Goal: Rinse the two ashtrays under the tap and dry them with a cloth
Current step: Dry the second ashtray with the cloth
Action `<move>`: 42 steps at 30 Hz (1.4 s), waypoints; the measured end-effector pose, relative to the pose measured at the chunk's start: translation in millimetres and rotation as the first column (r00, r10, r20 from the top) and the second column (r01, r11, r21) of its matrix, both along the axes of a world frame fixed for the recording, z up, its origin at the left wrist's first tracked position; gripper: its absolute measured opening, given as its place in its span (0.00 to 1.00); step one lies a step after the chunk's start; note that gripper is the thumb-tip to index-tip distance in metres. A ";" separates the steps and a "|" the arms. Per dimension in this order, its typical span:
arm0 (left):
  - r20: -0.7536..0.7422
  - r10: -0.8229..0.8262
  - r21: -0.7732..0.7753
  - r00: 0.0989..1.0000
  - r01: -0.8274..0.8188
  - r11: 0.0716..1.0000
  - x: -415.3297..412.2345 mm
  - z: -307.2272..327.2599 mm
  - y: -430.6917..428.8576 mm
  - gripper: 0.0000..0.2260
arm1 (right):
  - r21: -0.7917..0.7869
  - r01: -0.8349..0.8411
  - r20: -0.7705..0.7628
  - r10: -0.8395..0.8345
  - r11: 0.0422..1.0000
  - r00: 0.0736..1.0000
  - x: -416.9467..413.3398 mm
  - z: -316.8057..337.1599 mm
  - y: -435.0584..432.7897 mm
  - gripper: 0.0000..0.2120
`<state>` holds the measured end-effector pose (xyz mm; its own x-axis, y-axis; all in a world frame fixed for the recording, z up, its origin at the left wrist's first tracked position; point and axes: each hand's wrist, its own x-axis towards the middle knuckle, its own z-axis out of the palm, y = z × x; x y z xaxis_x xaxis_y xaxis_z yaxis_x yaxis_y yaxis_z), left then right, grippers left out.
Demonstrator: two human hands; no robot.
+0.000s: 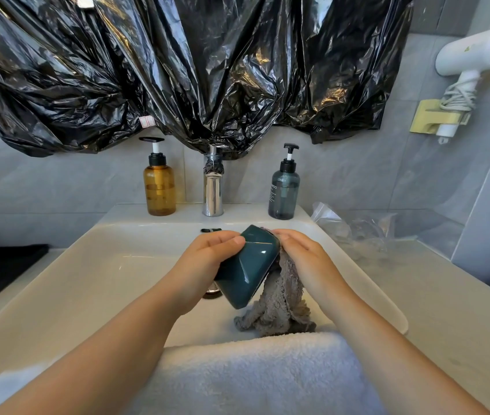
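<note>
Both hands work over the sink (67,283): left hand (207,259) grips the tilted green ashtray (246,265), right hand (300,253) presses a grey cloth (279,298) inside. Wet glaze could slip and chip on the basin below the tap (213,193).

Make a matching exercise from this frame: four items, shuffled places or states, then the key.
Items
1. ashtray
2. grey cloth
3. amber pump bottle
4. hair dryer

Places or states
A. in a holder on the wall, far right
B. gripped by the left hand, tilted over the sink
C. standing left of the tap
D. held under the right hand against the ashtray, hanging down

Pairs: 1-B, 2-D, 3-C, 4-A
</note>
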<state>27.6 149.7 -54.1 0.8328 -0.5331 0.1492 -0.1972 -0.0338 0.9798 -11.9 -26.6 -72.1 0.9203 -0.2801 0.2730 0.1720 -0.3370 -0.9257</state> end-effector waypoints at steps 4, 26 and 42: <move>-0.086 -0.066 0.054 0.994 0.071 0.996 -1.6 -1.6 -3.1 0.15 | -0.041 -0.014 0.064 0.016 0.999 0.998 -3.1 -0.3 1.4 0.14; 0.074 -0.095 0.140 0.993 0.084 0.987 0.8 -9.0 -2.0 0.07 | -0.282 -0.076 0.118 0.113 0.956 0.987 -7.1 -1.9 5.9 0.17; -0.127 -0.148 0.019 0.981 0.152 0.988 0.2 -2.9 -0.5 0.10 | -0.010 -0.084 0.059 0.085 0.996 0.995 -7.6 1.4 6.4 0.14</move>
